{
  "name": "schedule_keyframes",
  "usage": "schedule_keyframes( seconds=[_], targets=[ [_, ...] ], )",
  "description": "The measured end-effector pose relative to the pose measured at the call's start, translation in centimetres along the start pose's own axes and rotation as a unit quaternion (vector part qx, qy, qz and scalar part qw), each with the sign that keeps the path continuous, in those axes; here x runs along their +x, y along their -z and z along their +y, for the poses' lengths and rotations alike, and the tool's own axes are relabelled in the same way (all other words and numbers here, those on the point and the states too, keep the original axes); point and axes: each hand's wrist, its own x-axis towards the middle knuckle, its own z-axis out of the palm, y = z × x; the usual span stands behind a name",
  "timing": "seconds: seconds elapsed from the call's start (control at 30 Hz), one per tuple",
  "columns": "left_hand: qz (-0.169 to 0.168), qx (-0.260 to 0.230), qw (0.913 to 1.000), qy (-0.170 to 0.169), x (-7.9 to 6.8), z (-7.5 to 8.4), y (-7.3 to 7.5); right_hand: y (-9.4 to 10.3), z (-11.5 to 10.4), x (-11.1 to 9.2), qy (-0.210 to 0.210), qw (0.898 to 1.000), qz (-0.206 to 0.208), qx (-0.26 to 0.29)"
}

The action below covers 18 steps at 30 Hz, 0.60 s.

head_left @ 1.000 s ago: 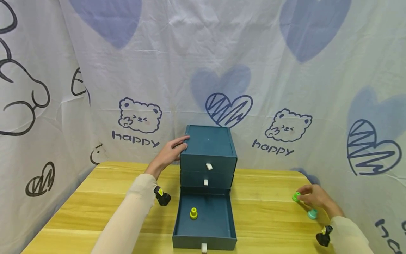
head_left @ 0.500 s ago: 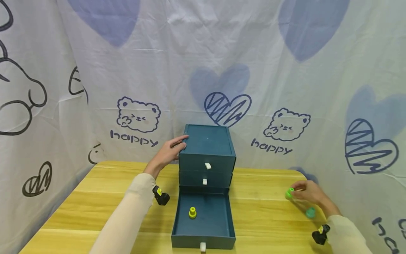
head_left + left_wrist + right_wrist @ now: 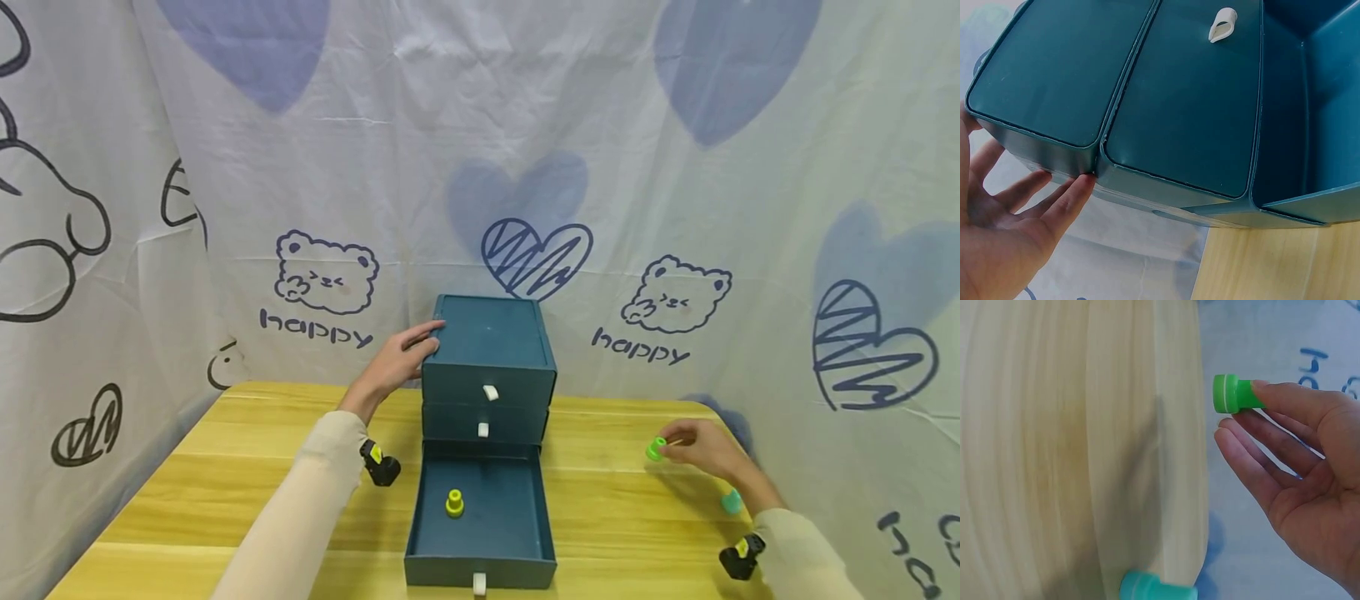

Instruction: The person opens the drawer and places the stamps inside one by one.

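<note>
A small green toy stamp [image 3: 656, 449] is pinched between the thumb and fingers of my right hand [image 3: 703, 451], raised above the right part of the table. In the right wrist view the stamp [image 3: 1230, 394] lies sideways, its wide capped end pointing away from the palm. My left hand [image 3: 393, 364] rests on the left side and top edge of a dark teal drawer unit [image 3: 491, 333], fingers fairly straight and spread. The unit's bottom drawer [image 3: 504, 508] is pulled out, and a yellow toy stamp [image 3: 454, 505] stands upright in it.
A turquoise toy stamp [image 3: 731, 501] is on the wooden table [image 3: 607, 500] at the right, partly behind my right wrist. The upper two drawers, with white pull tabs [image 3: 491, 392], are closed. A printed cloth [image 3: 405, 167] hangs behind the table.
My right hand has lifted the green toy stamp and carried it left, away from the turquoise one. My left hand stays at the drawer unit.
</note>
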Motion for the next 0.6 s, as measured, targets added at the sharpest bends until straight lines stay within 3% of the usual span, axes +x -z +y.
schedule_keyframes(
  seconds=[0.6],
  targets=[
    [0.006,0.004,0.9999,0.007,0.1,-0.2,-0.1,-3.5,-6.2,1.5,0.05,0.998,-0.037,-0.015]
  ],
)
